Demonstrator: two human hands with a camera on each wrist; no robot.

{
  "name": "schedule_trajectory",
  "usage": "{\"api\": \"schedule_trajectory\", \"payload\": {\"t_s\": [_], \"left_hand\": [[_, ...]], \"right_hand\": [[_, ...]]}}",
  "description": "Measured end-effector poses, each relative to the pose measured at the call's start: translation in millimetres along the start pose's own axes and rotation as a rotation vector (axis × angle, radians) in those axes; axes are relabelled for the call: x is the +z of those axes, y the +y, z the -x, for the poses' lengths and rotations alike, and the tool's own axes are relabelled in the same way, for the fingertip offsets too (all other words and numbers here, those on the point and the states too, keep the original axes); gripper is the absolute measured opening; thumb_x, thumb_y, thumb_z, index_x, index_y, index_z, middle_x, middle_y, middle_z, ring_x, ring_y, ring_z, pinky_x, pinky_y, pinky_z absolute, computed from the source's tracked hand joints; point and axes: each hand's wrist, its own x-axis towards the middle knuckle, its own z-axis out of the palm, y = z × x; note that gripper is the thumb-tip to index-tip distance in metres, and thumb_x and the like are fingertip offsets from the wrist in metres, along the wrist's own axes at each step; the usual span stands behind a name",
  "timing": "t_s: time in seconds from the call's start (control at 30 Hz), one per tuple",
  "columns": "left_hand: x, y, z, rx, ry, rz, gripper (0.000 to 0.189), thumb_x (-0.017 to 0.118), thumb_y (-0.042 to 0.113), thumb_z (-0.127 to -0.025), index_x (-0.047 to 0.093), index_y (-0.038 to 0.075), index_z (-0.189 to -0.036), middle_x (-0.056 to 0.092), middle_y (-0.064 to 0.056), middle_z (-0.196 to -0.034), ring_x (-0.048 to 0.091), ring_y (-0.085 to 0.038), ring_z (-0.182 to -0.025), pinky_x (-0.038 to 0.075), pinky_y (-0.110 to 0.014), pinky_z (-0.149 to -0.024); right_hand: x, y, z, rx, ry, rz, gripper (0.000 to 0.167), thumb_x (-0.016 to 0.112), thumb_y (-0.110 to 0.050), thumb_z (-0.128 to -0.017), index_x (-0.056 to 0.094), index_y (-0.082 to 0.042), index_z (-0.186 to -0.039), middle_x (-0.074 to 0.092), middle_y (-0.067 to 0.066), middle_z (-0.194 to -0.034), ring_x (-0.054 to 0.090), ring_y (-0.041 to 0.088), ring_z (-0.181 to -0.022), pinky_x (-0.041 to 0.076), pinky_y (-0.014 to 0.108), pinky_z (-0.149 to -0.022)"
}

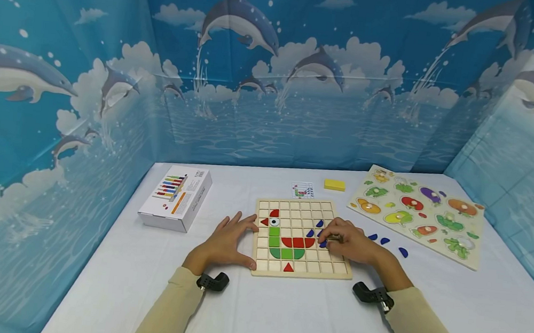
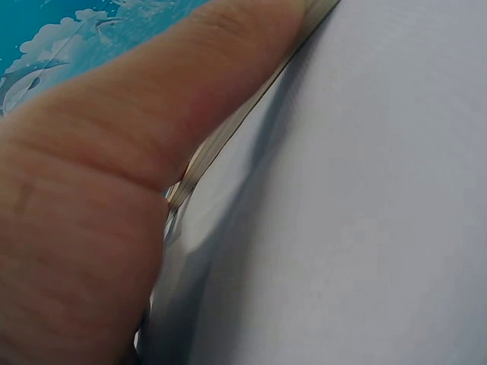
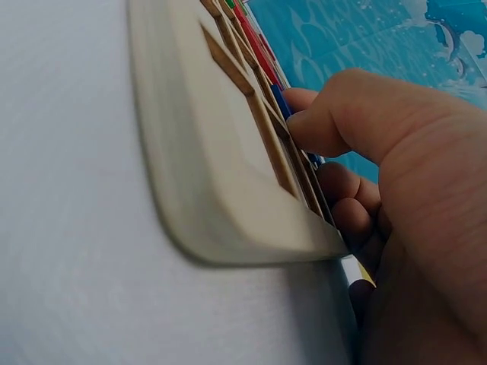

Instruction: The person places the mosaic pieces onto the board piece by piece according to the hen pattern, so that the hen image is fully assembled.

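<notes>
A wooden grid board (image 1: 302, 274) lies on the white table, with red, green and blue pieces set in its squares as a bird-like figure. My left hand (image 1: 226, 243) spreads along the board's left side, fingers and thumb straight and touching its edge. Over the right part of the grid, my right hand (image 1: 349, 241) pinches a blue half-round piece (image 1: 323, 244) between thumb and fingers, low at the squares. The right wrist view shows the blue piece (image 3: 281, 101) at the thumb tip. Other blue half-rounds (image 1: 310, 233) sit in squares just left of these fingers.
Several loose blue half-rounds (image 1: 385, 241) lie right of the board. Behind it are a small pattern card (image 1: 302, 190) and a yellow block (image 1: 334, 185). A vegetable puzzle board (image 1: 416, 216) lies at the right, a white box (image 1: 174, 198) at the left.
</notes>
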Motion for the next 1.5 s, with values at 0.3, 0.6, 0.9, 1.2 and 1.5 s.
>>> {"api": "schedule_trajectory", "payload": {"t_s": [0.3, 0.6, 0.9, 1.2, 1.5], "left_hand": [[0.0, -0.7, 0.1, 0.005, 0.003, 0.001, 0.091, 0.084, 0.07, -0.062, 0.051, 0.029, -0.137, 0.026, 0.005, -0.165, 0.007, -0.031, -0.153, 0.002, -0.049, -0.121], [-1.3, 1.0, 0.8, 0.004, 0.0, 0.004, 0.091, 0.084, 0.069, -0.063, 0.051, 0.028, -0.137, 0.026, 0.005, -0.165, 0.007, -0.031, -0.154, 0.002, -0.049, -0.121], [-1.1, 1.2, 1.3, -0.006, -0.003, 0.005, 0.091, 0.084, 0.07, -0.063, 0.051, 0.028, -0.137, 0.026, 0.005, -0.165, 0.006, -0.03, -0.154, 0.001, -0.049, -0.122], [-0.1, 0.5, -0.2, 0.001, 0.007, 0.003, 0.09, 0.084, 0.07, -0.063, 0.051, 0.029, -0.136, 0.026, 0.005, -0.165, 0.006, -0.029, -0.154, 0.001, -0.049, -0.122], [-2.0, 3.6, 1.4, -0.007, -0.001, 0.006, 0.09, 0.085, 0.068, -0.064, 0.051, 0.028, -0.137, 0.026, 0.004, -0.165, 0.006, -0.03, -0.154, 0.001, -0.049, -0.122]], "right_hand": [[1, -2, 0.1, 0.03, 0.001, 0.0, 0.028, 0.067, -0.005, -0.091, 0.074, -0.031, -0.099, 0.057, -0.007, -0.108, 0.046, 0.024, -0.11, 0.03, 0.05, -0.089], [1, -2, -0.9, 0.034, 0.0, 0.002, 0.028, 0.066, -0.005, -0.09, 0.074, -0.031, -0.099, 0.057, -0.006, -0.107, 0.045, 0.024, -0.11, 0.031, 0.049, -0.088], [-10, -3, 1.5, 0.009, -0.022, -0.073, 0.027, 0.064, -0.004, -0.095, 0.073, -0.019, -0.115, 0.061, 0.0, -0.113, 0.05, 0.024, -0.104, 0.043, 0.043, -0.088], [-44, 8, 19.5, 0.008, 0.113, 0.043, 0.027, 0.067, 0.0, -0.094, 0.069, -0.006, -0.12, 0.065, 0.008, -0.118, 0.056, 0.029, -0.106, 0.047, 0.053, -0.093], [-61, 40, 36.7, 0.188, 0.042, 0.031, 0.037, 0.076, -0.014, -0.09, 0.066, -0.007, -0.125, 0.057, 0.014, -0.128, 0.051, 0.033, -0.116, 0.041, 0.056, -0.102]]}}
